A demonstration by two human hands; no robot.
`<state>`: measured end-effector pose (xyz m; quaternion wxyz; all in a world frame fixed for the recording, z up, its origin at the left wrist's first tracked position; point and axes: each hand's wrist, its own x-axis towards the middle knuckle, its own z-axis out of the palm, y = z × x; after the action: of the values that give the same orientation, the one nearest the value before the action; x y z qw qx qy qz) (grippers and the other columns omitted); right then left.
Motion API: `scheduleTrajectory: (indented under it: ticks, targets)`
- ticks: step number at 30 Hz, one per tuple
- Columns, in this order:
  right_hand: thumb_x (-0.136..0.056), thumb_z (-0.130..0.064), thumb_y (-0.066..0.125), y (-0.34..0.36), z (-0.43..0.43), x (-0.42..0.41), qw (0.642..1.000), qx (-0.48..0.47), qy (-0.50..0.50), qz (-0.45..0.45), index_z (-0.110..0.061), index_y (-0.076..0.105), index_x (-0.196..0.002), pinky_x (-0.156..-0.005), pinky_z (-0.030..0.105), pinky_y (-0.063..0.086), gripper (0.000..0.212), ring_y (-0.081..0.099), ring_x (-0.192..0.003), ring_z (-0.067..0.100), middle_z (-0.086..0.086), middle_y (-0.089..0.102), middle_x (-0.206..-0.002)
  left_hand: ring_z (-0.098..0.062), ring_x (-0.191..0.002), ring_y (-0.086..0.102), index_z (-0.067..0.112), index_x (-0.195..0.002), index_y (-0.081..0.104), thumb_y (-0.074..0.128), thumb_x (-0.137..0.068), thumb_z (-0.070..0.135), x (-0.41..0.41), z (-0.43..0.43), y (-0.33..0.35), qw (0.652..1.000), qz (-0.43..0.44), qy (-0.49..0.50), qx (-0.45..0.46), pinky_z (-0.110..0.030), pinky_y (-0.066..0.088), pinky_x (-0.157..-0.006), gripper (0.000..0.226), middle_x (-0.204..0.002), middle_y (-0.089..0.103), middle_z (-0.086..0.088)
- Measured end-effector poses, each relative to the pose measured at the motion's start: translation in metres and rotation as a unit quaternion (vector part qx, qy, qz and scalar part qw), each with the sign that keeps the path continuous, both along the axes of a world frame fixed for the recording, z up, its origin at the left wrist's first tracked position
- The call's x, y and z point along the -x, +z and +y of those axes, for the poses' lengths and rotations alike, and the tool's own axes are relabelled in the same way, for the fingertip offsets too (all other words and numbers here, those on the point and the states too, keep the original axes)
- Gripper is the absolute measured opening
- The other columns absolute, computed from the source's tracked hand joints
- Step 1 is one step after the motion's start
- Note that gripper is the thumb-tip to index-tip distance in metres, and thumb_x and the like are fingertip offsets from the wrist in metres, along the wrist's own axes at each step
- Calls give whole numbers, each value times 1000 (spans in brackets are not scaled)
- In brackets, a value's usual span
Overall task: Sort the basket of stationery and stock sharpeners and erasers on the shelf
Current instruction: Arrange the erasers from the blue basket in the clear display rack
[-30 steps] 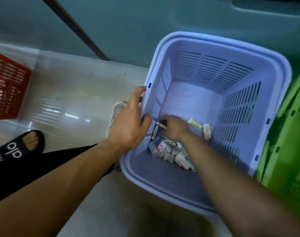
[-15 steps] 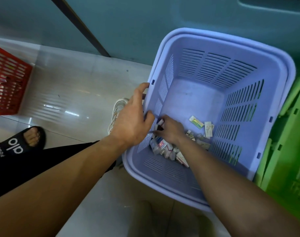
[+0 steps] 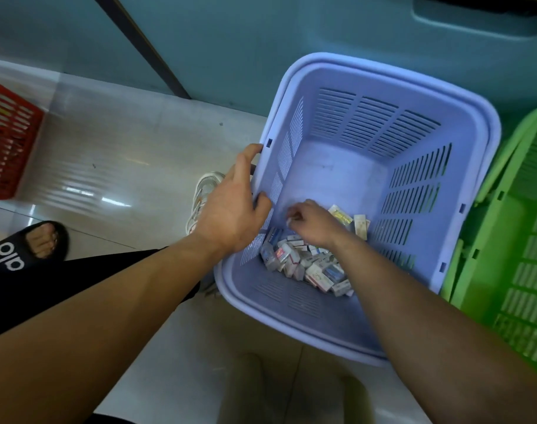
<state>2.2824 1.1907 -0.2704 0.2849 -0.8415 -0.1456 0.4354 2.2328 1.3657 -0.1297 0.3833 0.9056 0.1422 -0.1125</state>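
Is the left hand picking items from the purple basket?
No, the left hand grips the purple basket by its wall while the right hand pinches one of the small boxes inside.

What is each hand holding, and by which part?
The left hand grips the lilac slotted plastic basket by its left rim, thumb inside. The right hand pinches a small white item; where on it cannot be told.

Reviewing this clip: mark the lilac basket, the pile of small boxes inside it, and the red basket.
lilac basket (image 3: 365,120): head view, slatted far wall.
pile of small boxes (image 3: 303,264): head view, middle of the heap at the basket's near end.
red basket (image 3: 7,139): head view, slatted side at the left edge.
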Motion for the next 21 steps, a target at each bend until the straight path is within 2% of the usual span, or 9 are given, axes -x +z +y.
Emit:
scheduleTrajectory:
  ticks: [2,4,6,9,11,13,15,18,21]
  targets:
    - [-89,-27,59,1,0,8,995,58,61,-61,-27,61,-125,-104,40,41,36,40,-125,26,2,47,-129,-19,-89,62,34,-152,20,56,-95,17,0,-1,0,1000,2,-1,-3,-41,58,-76,70,-131,56,-2]
    - [-90,-28,60,3,-3,10,993,70,57,-81,-25,61,-125,-108,40,37,35,31,-131,27,1,38,-139,-18,-88,63,35,-152,20,56,-95,18,1,-1,-1,1000,-1,-2,-1,-42,59,-75,69,-131,56,-2]
    - [-89,-28,62,1,-10,11,995,73,39,-56,-23,58,-125,-106,38,39,37,34,-132,26,1,36,-142,-19,-89,66,36,-151,20,57,-95,19,1,0,-2,1000,-4,-1,10,-46,60,-75,69,-131,56,-1]
    - [-87,-34,64,2,-12,11,995,77,47,-33,-25,50,-129,-93,37,43,45,45,-123,23,-3,52,-132,-21,-89,66,36,-151,19,56,-94,19,1,0,-3,1000,-5,-1,10,-48,59,-75,70,-132,56,-2]
    - [-83,-38,66,2,-9,12,996,73,47,-15,-30,42,-135,-86,35,41,58,46,-121,21,-4,57,-129,-22,-87,65,35,-151,19,56,-94,18,1,0,-2,1000,-2,-3,4,-48,58,-75,70,-131,56,-3]
    - [-83,-44,67,0,-7,13,996,77,37,-13,-28,40,-142,-93,34,40,66,43,-127,23,0,54,-135,-23,-87,64,35,-151,19,56,-94,18,1,0,-2,1000,-1,-4,6,-48,58,-74,70,-130,56,-3]
    - [-82,-59,65,-1,-8,13,994,99,45,-17,-26,45,-143,-100,37,38,71,40,-130,26,3,50,-137,-24,-86,64,36,-150,19,56,-93,18,0,1,-4,1000,0,-4,11,-49,57,-73,70,-127,56,-3]
    - [-69,-82,64,4,-9,14,984,137,115,-15,-28,42,-147,-103,39,35,98,37,-128,27,3,49,-138,-24,-84,64,38,-149,19,56,-93,17,0,2,-4,1000,4,-2,17,-48,57,-72,71,-125,56,-3]
    - [-62,-83,69,6,-8,19,979,145,143,-4,-27,35,-153,-107,39,35,112,35,-133,28,6,44,-145,-24,-86,65,39,-149,19,56,-93,18,0,1,-4,1000,8,1,24,-49,58,-72,71,-124,55,-2]
